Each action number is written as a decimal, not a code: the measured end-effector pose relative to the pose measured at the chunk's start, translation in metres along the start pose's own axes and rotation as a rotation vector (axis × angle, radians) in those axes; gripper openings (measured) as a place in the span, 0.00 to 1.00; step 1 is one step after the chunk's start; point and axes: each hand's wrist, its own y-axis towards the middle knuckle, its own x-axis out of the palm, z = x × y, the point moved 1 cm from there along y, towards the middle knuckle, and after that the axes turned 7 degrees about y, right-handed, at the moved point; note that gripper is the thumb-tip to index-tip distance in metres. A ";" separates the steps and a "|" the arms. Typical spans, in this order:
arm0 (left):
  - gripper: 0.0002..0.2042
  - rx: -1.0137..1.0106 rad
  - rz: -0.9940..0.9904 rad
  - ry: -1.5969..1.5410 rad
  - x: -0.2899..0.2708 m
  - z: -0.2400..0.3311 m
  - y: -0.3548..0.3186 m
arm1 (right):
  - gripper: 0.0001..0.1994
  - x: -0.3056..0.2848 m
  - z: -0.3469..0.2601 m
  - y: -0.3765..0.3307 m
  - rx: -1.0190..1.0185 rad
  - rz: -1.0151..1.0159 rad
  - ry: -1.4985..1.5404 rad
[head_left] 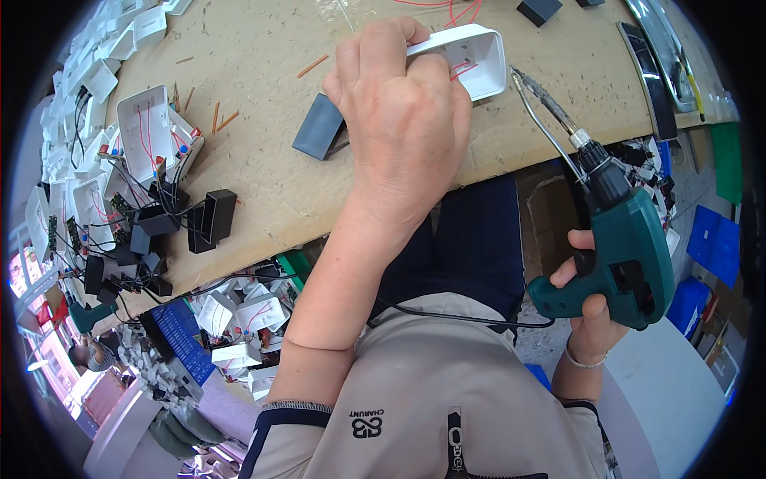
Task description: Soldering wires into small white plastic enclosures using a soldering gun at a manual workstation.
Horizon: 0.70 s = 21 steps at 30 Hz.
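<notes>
Left hand is closed over the near edge of a white plastic case, gripping it w/ fingers curled round; the case sits on the tan table, open side up, rounded-rectangle shape w/ thin walls, and inside it a couple of short red wires show against the white floor. Right hand is wrapped tight round the grip of a green soldering gun, index finger on the front of the grip; its long metal tip ends just right of the case, not touching it as far as I can tell. Black cord runs from the gun's butt across the lap. Just left of the case lies a flat grey block. Well left of the case: another white case, open, w/ red wires in it, plus small black boxes on black leads. Below the table edge, left of the lap, more white cases are heaped.
</notes>
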 end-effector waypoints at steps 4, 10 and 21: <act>0.05 -0.004 0.001 0.006 -0.004 0.000 0.001 | 0.38 -0.001 0.001 0.001 -0.006 0.002 0.003; 0.06 0.003 -0.013 0.040 -0.005 0.000 0.000 | 0.38 -0.003 0.001 0.001 -0.013 0.000 0.010; 0.04 0.107 -0.002 0.087 -0.014 0.003 0.004 | 0.38 -0.005 0.000 -0.001 -0.023 -0.003 0.028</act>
